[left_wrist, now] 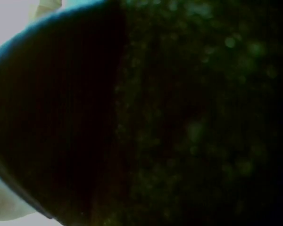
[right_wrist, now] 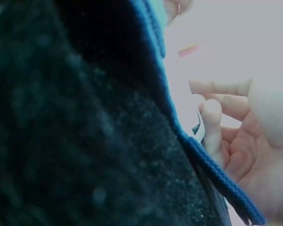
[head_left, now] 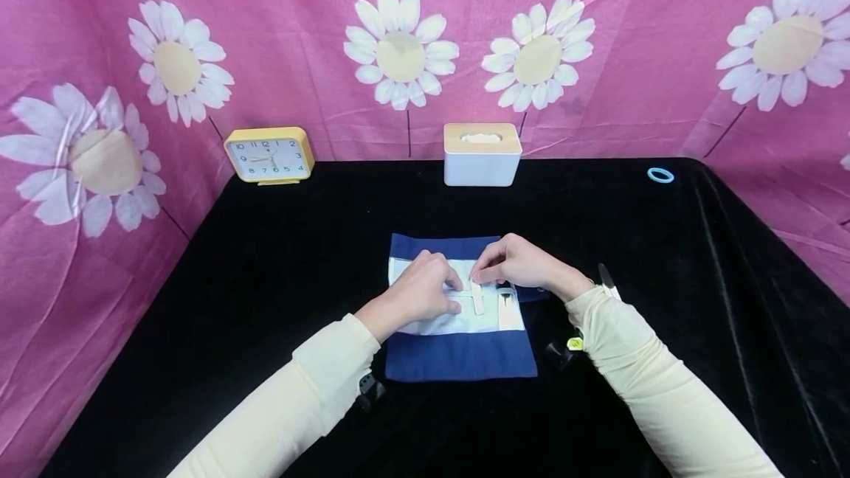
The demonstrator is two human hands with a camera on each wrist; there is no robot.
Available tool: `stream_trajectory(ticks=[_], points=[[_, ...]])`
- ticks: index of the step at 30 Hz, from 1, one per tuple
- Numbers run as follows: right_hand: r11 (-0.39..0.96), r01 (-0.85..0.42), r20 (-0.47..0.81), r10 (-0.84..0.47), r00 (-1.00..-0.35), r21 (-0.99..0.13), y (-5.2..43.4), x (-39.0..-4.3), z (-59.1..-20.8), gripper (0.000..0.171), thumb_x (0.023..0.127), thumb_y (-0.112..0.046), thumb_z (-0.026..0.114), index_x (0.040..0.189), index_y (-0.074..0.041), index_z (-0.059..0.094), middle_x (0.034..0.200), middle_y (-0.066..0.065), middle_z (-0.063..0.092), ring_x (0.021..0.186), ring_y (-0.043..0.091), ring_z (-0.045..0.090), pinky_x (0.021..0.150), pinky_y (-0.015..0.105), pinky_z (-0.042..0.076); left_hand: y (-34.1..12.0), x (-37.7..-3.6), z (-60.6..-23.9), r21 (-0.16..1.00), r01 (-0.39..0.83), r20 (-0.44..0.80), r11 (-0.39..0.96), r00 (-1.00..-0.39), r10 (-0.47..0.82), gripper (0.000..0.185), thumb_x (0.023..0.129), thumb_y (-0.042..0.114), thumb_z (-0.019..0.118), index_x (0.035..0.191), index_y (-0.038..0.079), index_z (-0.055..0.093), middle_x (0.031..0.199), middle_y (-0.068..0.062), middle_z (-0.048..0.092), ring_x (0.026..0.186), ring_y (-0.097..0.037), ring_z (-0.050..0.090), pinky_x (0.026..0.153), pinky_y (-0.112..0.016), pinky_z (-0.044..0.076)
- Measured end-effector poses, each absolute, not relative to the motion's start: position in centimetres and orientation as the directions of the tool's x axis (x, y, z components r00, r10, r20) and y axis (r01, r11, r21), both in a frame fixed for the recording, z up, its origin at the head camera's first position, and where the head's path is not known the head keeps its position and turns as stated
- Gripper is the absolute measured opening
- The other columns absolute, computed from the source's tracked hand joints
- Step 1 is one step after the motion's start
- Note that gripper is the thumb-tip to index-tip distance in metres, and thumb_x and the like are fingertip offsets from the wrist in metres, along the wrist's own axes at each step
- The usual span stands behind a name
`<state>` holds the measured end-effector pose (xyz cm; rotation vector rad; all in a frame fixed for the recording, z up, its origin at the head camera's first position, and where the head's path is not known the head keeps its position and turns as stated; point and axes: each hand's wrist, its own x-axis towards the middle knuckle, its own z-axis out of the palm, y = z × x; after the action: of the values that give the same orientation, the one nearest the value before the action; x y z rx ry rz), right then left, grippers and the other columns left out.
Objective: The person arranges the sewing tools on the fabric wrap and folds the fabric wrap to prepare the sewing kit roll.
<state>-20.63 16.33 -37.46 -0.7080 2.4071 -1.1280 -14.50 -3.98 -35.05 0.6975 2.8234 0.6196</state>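
Head view: a blue cloth [head_left: 461, 356] with a white panel lies flat on the black table [head_left: 265, 257], near the front edge and about midway across. Both hands rest on its white panel. The left hand [head_left: 420, 291] lies on the panel's left part with fingers curled down against the fabric. The right hand [head_left: 516, 264] has its fingertips drawn together in a pinch at the top of a pale stick [head_left: 478, 302] that lies on the panel. A second stick [head_left: 506, 310] lies just to the right of it. Far back stand a yellow clock [head_left: 268, 156] at the left and a white tissue box [head_left: 482, 154] in the middle; a blue ring [head_left: 660, 175] lies far right.

Left wrist view: too dark and blurred to tell more than a blue cloth edge [left_wrist: 19, 40].

Right wrist view: the right hand [right_wrist: 245, 141] shows curled fingers [right_wrist: 211, 117] just beside the cloth's blue edge [right_wrist: 212, 165]; what they hold is unclear here.
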Motion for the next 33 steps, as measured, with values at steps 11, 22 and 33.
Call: stream_trajectory(ticks=[11,22,33], points=[[0.555,-0.283,-0.128,-0.588,-0.798,-0.782,16.7,-20.4,-38.0,0.007,0.082,-0.019,0.072,0.086,-0.015,0.076,0.080,0.003,0.066,0.068,0.016,0.054,0.059,0.025,0.045,-4.7,-14.4,-35.3,0.510,0.362,-0.097,0.780,-0.877,0.470,0.021,0.077,0.020,0.078,0.096,0.012,0.076,0.104,0.000,0.068,0.101,-0.018,0.049,0.088,-0.031,0.041],[0.497,-0.234,-0.087,-0.539,-0.838,-0.835,16.9,-19.8,-36.8,0.019,0.088,-0.021,0.066,0.102,-0.010,0.071,0.078,0.007,0.068,0.060,0.022,0.059,0.055,0.032,0.051,-5.8,-14.5,-35.5,0.619,0.388,-0.050,0.682,-0.848,0.528,0.025,0.078,0.019,0.077,0.101,0.012,0.073,0.101,0.000,0.067,0.100,-0.015,0.056,0.086,-0.029,0.045],[0.474,-0.254,0.065,-0.379,-0.923,-0.843,19.6,-18.9,-33.9,0.025,0.089,-0.019,0.065,0.105,0.001,0.067,0.086,0.018,0.068,0.067,0.024,0.064,0.061,0.033,0.055,-6.9,-14.9,-35.3,0.698,0.362,-0.006,0.618,-0.860,0.511,0.021,0.080,0.014,0.075,0.100,0.010,0.071,0.098,-0.002,0.066,0.092,-0.015,0.061,0.082,-0.029,0.050]])
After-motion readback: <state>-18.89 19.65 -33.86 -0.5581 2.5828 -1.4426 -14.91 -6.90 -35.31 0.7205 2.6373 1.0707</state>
